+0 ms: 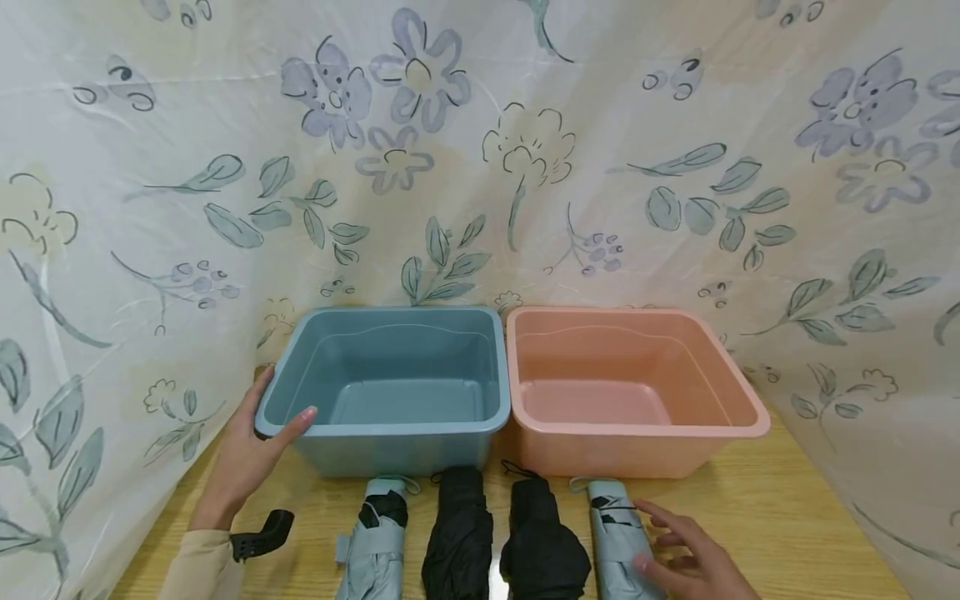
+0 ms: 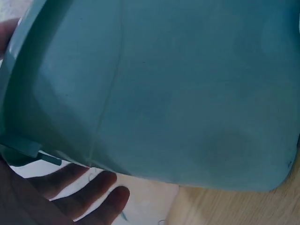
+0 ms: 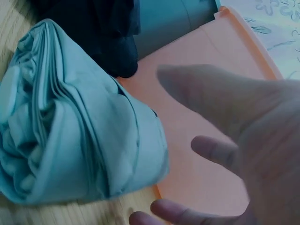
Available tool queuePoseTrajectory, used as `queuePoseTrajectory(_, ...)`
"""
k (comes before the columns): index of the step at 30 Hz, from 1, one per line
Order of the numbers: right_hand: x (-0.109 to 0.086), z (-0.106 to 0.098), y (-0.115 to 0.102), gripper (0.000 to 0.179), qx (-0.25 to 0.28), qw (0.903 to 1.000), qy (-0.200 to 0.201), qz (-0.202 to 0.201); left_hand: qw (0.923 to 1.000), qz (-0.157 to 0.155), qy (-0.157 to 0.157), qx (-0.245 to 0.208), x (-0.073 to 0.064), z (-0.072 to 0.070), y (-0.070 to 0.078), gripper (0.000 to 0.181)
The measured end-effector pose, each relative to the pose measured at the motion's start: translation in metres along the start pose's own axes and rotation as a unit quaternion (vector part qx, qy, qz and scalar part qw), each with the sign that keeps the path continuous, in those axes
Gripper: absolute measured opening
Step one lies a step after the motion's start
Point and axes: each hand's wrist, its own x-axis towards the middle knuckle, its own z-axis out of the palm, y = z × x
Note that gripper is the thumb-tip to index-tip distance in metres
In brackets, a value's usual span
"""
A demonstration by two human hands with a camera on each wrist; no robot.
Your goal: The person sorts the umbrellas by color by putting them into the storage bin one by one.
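My left hand holds the front left corner of a blue plastic basin. Its thumb lies over the rim, and the other fingers are outside, below it. In the left wrist view the basin's outer wall fills most of the picture. At the right, my right hand hovers beside a folded light blue umbrella, thumb and fingers spread. The right wrist view shows a gap between this hand and the umbrella. Contact is not visible.
A pink basin stands right of the blue one. Also in the front row are two folded black umbrellas and another light blue umbrella, on the wooden table. Floral cloth hangs behind and at both sides.
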Motion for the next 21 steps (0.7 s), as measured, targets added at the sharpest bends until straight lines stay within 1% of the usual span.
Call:
queuePoseTrajectory(2,0.004,0.001,0.002,0.073,0.020,0.9991,-0.036,0.000,1.0000,-0.001,0.003,0.001,0.001,0.001,-0.001,0.097)
queuePoseTrajectory(5,0.009,0.003,0.003,0.074,0.053,0.9952,-0.083,-0.009,1.0000,-0.001,0.007,-0.003,0.000,0.002,-0.002,0.097)
queuePoseTrajectory(6,0.011,0.005,0.003,0.074,0.050,0.9944,-0.091,-0.018,1.0000,-0.001,0.008,-0.004,0.000,0.003,-0.002,0.097)
queuePoseTrajectory(7,0.012,0.006,0.004,0.075,0.037,0.9943,-0.094,-0.035,0.9999,-0.002,0.008,-0.007,0.000,0.003,-0.002,0.097)
queuePoseTrajectory(8,0.012,0.008,0.004,0.075,0.017,0.9942,-0.091,-0.055,0.9999,-0.004,0.008,-0.011,0.000,0.004,-0.002,0.097)
queuePoseTrajectory(10,0.013,0.012,0.003,0.077,-0.042,0.9932,-0.069,-0.084,0.9998,-0.005,0.010,-0.019,0.000,0.005,-0.003,0.096)
queuePoseTrajectory(12,0.015,0.016,0.002,0.080,-0.103,0.9888,-0.042,-0.100,0.9996,-0.004,0.013,-0.026,0.000,0.005,-0.004,0.096)
queuePoseTrajectory(13,0.015,0.019,0.002,0.082,-0.121,0.9869,-0.033,-0.103,0.9995,-0.003,0.015,-0.029,0.000,0.005,-0.005,0.095)
queuePoseTrajectory(15,0.017,0.022,-0.001,0.085,-0.134,0.9871,-0.028,-0.083,0.9993,0.001,0.016,-0.033,0.000,0.005,-0.006,0.095)
queuePoseTrajectory(16,0.018,0.023,-0.002,0.087,-0.132,0.9882,-0.029,-0.072,0.9992,0.004,0.016,-0.035,0.000,0.005,-0.007,0.094)
queuePoseTrajectory(18,0.021,0.026,-0.005,0.088,-0.125,0.9897,-0.039,-0.058,0.9991,0.006,0.014,-0.039,0.001,0.005,-0.007,0.094)
queuePoseTrajectory(21,0.025,0.029,-0.007,0.090,-0.101,0.9918,-0.058,-0.052,0.9989,0.001,0.009,-0.045,0.000,0.006,-0.007,0.094)
